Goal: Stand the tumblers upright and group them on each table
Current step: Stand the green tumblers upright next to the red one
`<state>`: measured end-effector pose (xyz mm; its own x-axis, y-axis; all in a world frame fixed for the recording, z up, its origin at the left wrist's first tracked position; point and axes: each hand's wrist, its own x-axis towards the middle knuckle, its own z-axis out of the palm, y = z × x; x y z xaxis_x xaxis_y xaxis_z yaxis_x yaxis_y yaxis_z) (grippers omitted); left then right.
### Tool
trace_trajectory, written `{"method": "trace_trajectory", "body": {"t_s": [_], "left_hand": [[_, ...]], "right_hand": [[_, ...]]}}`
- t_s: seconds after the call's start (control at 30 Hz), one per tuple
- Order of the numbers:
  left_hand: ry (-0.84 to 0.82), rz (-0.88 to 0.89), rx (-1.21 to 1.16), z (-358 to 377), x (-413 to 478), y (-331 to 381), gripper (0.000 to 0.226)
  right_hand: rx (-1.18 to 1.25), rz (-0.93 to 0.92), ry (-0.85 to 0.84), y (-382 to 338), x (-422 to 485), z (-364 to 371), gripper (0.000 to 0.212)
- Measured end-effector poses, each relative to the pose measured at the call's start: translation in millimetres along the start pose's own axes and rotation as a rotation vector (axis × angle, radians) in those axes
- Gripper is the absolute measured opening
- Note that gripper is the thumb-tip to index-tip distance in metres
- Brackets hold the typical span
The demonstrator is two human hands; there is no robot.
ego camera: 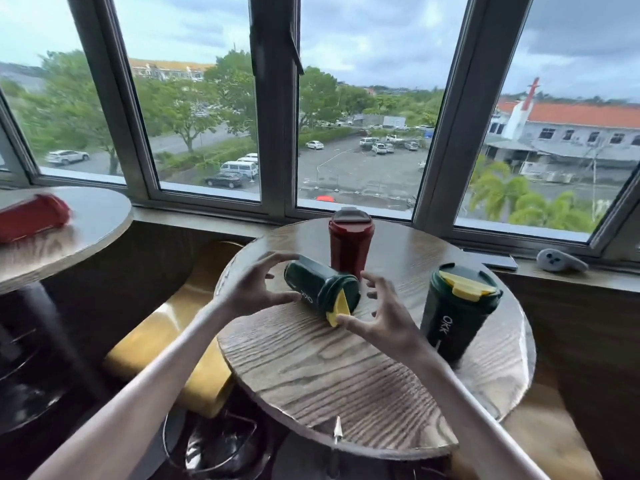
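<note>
Clearly, OKK on upright tumbler [452,327], toppled tumbler [313,284]

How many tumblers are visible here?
4. Near table: upright red tumbler, lying green tumbler between left hand and right hand, upright green tumbler. Left table: lying red tumbler, blurred. Others may be off-frame.

Overcast daylight through the windows [363,116]; wide-angle bending, left edge motion-blurred.
</note>
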<state>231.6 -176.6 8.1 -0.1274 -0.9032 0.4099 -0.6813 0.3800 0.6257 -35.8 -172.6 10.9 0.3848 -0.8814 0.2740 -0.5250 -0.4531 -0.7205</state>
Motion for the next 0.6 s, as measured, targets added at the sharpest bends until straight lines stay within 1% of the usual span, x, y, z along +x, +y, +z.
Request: {"method": "trace_trajectory", "body": {"t_s": [0.07,0.13,0.2,0.27,0.4,0.5,0.6], "left_hand": [[-0.047,0.053,0.026,-1.8,16.8,-13.1,0.081],[-0.101,0.088,0.020,-1.8,29.9,-21.5,0.086],[-0.142,0.101,-0.003,1.3,37.7,-29.8,0.084],[-0.172,0.134,-0.056,5.8,41.8,-38.7,0.076],[-0.177,0.159,-0.189,11.7,47.3,-51.4,0.072],[-0.120,0.120,-0.274,17.1,45.8,-44.4,0.075],[-0.079,0.004,-0.506,24.2,43.5,-36.9,0.082]], "right_hand": [[-0.018,0.039,-0.037,-1.5,7.4,7.5,0.101],[-0.052,0.051,-0.052,-2.7,12.8,15.3,0.106],[-0.073,0.057,-0.028,-3.4,15.8,21.9,0.105],[-0.076,0.073,0.017,-3.5,16.5,25.8,0.101],[-0.089,0.063,0.092,-5.5,15.6,28.6,0.095],[-0.056,0.053,0.160,-13.4,18.5,24.8,0.093],[0.030,0.020,0.243,-33.0,28.5,10.6,0.094]]}}
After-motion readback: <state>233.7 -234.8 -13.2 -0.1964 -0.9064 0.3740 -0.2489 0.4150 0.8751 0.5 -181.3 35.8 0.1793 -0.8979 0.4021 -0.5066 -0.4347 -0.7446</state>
